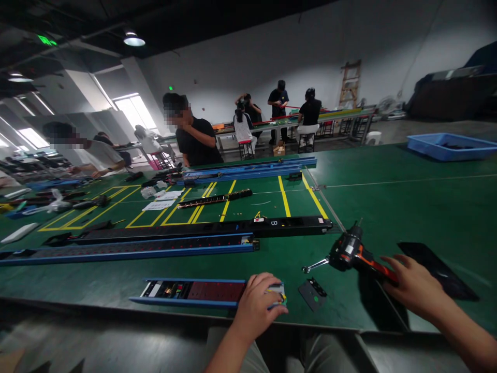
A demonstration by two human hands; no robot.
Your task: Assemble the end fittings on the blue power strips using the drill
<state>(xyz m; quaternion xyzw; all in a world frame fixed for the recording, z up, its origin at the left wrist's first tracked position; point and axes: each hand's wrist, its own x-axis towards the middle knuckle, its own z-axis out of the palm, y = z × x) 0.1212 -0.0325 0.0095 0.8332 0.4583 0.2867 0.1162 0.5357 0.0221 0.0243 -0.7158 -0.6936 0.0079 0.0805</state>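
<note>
While the left hand clenched the wired end of a blue rail at bottom center, the right hand touched the handle of a drill, its grip impossible to judge. A small black plate lay between them on the green bench, and a co-worker stood at upper center.

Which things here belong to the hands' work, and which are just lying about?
In use: left hand on blue-railed housing with coloured wires; right hand at cordless drill.
Lying about: small black plate, black bar marked B, blue plastic tray.
</note>
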